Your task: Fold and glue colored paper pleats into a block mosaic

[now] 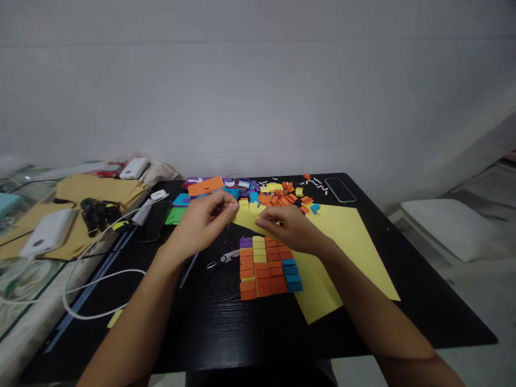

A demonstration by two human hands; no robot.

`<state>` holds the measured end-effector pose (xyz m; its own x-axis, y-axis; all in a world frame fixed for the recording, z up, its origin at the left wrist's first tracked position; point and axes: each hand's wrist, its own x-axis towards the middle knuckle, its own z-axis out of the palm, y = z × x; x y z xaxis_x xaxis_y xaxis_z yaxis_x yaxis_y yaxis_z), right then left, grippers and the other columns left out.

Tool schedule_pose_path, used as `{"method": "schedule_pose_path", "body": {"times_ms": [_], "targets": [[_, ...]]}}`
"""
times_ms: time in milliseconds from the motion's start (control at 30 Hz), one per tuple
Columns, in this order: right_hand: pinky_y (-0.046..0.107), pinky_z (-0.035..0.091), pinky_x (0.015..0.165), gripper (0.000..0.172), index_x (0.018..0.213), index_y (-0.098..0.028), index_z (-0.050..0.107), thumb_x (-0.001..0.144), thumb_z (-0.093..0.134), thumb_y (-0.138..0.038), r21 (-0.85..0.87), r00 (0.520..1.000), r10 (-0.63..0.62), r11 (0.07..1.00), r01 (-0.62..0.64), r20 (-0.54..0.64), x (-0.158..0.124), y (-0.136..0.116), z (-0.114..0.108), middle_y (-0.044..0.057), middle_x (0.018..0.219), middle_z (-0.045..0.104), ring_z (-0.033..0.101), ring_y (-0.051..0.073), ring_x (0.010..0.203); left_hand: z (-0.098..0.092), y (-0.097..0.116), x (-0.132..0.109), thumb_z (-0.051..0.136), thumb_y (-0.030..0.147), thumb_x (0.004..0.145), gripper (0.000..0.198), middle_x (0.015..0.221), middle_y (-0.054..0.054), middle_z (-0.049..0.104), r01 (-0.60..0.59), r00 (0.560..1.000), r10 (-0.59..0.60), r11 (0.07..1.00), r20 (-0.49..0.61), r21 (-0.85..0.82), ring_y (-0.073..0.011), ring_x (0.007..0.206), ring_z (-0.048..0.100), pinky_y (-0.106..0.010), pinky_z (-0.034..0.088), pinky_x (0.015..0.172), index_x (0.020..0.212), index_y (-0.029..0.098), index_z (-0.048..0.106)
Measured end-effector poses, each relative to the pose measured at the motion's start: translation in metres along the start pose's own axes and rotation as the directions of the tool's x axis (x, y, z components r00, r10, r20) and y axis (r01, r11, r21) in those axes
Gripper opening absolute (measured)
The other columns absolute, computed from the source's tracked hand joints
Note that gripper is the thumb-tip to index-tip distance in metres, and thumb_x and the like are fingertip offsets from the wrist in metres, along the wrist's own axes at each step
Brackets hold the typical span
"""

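My left hand (203,217) is over the far middle of the black table, thumb and index finger pinched together; whatever may be between them is too small to make out. My right hand (291,228) faces it over a big yellow paper sheet (355,236), its fingers also closed, with their contents hidden. Just nearer than the hands lies a panel of folded paper pieces (264,269), mostly orange, with yellow, purple and blue ones. Scissors (229,257) rest at its left, their handles hard to see. Beyond the fingers are loose orange folded pieces (282,199).
Coloured paper packs (205,186) and white scraps (318,184) lie along the wall. A phone (339,190) sits at the far right corner, another phone (155,220) at left. White cable (66,290), power bank (49,232) and brown envelopes (100,193) fill the left. A white stool (447,228) stands right.
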<state>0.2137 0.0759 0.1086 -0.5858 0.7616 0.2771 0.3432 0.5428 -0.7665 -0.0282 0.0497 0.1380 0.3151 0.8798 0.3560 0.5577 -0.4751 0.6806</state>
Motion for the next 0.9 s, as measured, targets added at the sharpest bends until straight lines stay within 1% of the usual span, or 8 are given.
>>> {"method": "schedule_pose_path", "body": {"times_ms": [133,200,267,367,433,500,600,900], "targets": [[0.031,0.035,0.062,0.038,0.068,-0.022,0.059,0.101,0.062,-0.040,-0.058,0.997,0.063,0.996,-0.060,0.035,-0.002,0.003,-0.011,-0.004,0.062,0.052,0.046,0.013,0.061,-0.014,-0.007,-0.001,0.056,0.043,0.104,0.029,0.075,0.001,0.064,0.024,0.998,-0.020,0.997,-0.058,0.071,-0.0136,0.065,0.056,-0.028,0.043,0.063,0.090,0.020,0.063],[0.030,0.034,0.062,0.036,0.069,-0.021,0.061,0.101,0.062,-0.038,-0.096,0.994,0.099,0.991,-0.093,0.052,-0.003,0.004,-0.015,-0.004,0.062,0.052,0.045,0.013,0.061,-0.021,-0.010,-0.002,0.057,0.042,0.104,0.026,0.079,0.000,0.068,0.034,0.990,-0.016,0.991,-0.142,0.129,-0.0147,0.070,0.061,-0.028,0.045,0.068,0.093,0.020,0.065],[0.030,0.034,0.062,0.035,0.071,-0.020,0.063,0.101,0.061,-0.037,-0.124,0.993,0.094,0.989,-0.084,0.076,-0.003,0.005,-0.014,-0.003,0.063,0.055,0.047,0.013,0.062,-0.022,-0.010,-0.003,0.058,0.037,0.103,0.022,0.085,-0.001,0.071,0.006,0.986,0.025,0.983,-0.164,0.181,-0.0161,0.078,0.065,-0.029,0.047,0.075,0.094,0.019,0.066],[0.028,0.034,0.064,0.030,0.075,-0.018,0.067,0.101,0.062,-0.032,-0.127,0.990,0.044,0.992,-0.027,0.136,-0.004,0.004,-0.004,-0.002,0.066,0.060,0.049,0.012,0.064,-0.009,-0.005,-0.003,0.058,0.031,0.102,0.016,0.093,-0.002,0.073,-0.101,0.995,0.102,0.977,0.003,0.190,-0.0164,0.084,0.066,-0.028,0.048,0.077,0.096,0.019,0.068],[0.028,0.032,0.063,0.026,0.079,-0.018,0.069,0.101,0.062,-0.029,-0.116,0.986,0.018,0.993,0.001,0.165,-0.005,0.003,0.003,-0.003,0.066,0.060,0.047,0.011,0.062,0.005,-0.001,-0.002,0.057,0.026,0.101,0.014,0.091,-0.001,0.072,-0.153,0.979,0.126,0.972,0.158,0.177,-0.0158,0.081,0.064,-0.027,0.046,0.073,0.095,0.019,0.069],[0.027,0.031,0.062,0.028,0.079,-0.017,0.069,0.103,0.061,-0.031,-0.110,0.985,0.001,0.994,0.018,0.172,-0.006,0.003,0.008,-0.004,0.064,0.056,0.043,0.010,0.060,0.017,0.002,-0.001,0.056,0.021,0.099,0.015,0.086,-0.001,0.070,-0.161,0.962,0.112,0.969,0.249,0.188,-0.0152,0.076,0.062,-0.027,0.043,0.069,0.093,0.019,0.069],[0.027,0.030,0.061,0.032,0.076,-0.018,0.068,0.104,0.060,-0.033,-0.100,0.985,-0.022,0.994,0.040,0.171,-0.008,0.003,0.009,-0.004,0.063,0.054,0.041,0.010,0.060,0.024,0.005,0.000,0.055,0.016,0.095,0.014,0.080,0.000,0.067,-0.154,0.952,0.092,0.968,0.293,0.199,-0.0141,0.070,0.058,-0.027,0.039,0.065,0.090,0.018,0.068],[0.027,0.031,0.061,0.028,0.079,-0.018,0.073,0.101,0.062,-0.030,-0.086,0.977,-0.041,0.995,0.060,0.208,-0.006,0.001,0.004,-0.005,0.061,0.055,0.042,0.010,0.059,0.018,0.007,-0.002,0.056,0.015,0.091,0.012,0.077,0.002,0.063,-0.170,0.930,0.100,0.970,0.354,0.172,-0.0133,0.068,0.054,-0.027,0.036,0.063,0.083,0.019,0.063]]}}
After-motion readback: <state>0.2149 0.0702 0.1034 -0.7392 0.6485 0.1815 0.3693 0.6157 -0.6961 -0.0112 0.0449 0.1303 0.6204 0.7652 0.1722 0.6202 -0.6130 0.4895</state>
